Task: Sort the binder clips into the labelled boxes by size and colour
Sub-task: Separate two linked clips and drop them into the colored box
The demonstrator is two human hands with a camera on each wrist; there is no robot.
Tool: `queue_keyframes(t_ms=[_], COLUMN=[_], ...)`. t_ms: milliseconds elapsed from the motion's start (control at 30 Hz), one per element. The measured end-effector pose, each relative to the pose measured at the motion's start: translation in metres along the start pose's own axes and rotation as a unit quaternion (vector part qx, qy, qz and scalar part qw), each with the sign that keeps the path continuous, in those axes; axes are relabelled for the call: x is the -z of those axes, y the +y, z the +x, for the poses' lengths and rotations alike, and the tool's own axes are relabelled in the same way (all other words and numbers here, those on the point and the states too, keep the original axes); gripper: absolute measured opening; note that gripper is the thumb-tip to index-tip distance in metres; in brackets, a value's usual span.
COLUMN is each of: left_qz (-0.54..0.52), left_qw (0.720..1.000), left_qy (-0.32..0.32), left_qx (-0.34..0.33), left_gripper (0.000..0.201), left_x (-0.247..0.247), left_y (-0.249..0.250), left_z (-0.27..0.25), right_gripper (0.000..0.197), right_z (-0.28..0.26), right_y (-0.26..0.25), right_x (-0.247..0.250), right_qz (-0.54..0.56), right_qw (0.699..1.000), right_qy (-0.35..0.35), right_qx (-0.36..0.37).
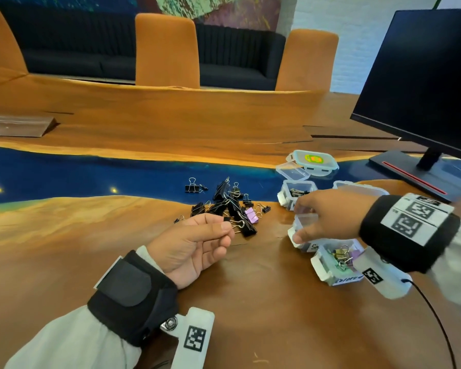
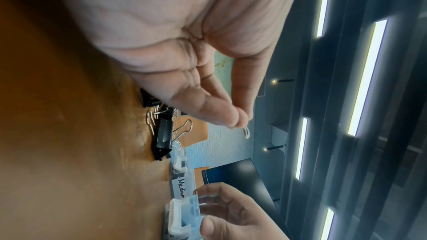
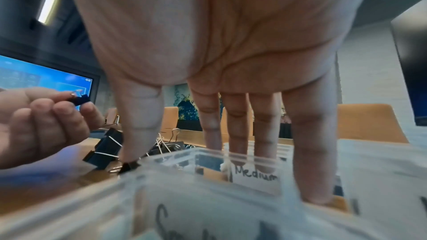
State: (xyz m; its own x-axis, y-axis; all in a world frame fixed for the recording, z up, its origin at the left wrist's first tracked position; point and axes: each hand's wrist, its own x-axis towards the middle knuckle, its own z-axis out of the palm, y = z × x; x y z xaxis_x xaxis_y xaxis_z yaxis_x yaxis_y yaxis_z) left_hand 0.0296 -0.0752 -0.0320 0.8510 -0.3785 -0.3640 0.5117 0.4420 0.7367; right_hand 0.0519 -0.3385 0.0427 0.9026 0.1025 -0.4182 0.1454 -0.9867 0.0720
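The left hand hovers palm-up just above the bench, thumb and forefinger pinching a small black binder clip by its body, with a wire handle poking out past the fingertips in the left wrist view. To its right, well within reach, the right hand comes down from above on the small clear box, whose label begins "Sm"; thumb on the near side and fingers on the far side are curled over its rim, seemingly steadying it. So the clip's target lies directly rightward of the pinching fingers, across a short bare stretch of bench, and the left hand is the one carrying. The box opening looks largely covered by the right hand, which I judge would need to shift aside or tilt the box before the clip can drop in. Behind it sits the box marked Medium, already holding dark clips, and nearer the person a box of coloured clips. The unsorted pile, mostly black with one purple clip, lies just beyond the left fingertips.
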Motion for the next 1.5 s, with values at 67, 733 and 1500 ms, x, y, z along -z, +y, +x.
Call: queue_keyframes(t_ms=[67, 733, 1500], left_qz=[0.0, 0.319, -0.036], left_qw=[1.0, 0.93, 0.996], left_qy=[-0.004, 0.023, -0.031], left_qx=[0.001, -0.179, -0.075], left_gripper=[0.011, 0.018, 0.02], left_x=[0.001, -0.029, 0.034], left_y=[0.0, 0.013, 0.033], left_z=[0.001, 0.01, 0.015], right_gripper=[0.078, 0.099, 0.033], right_z=[0.001, -0.022, 0.065], right_y=[-0.009, -0.047, -0.075], right_x=[0.002, 0.012, 0.03], right_qz=[0.015, 0.058, -0.17], right_qw=[1.0, 0.991, 0.983], right_qy=[-0.013, 0.075, 0.026], right_qx=[0.011, 0.098, 0.059])
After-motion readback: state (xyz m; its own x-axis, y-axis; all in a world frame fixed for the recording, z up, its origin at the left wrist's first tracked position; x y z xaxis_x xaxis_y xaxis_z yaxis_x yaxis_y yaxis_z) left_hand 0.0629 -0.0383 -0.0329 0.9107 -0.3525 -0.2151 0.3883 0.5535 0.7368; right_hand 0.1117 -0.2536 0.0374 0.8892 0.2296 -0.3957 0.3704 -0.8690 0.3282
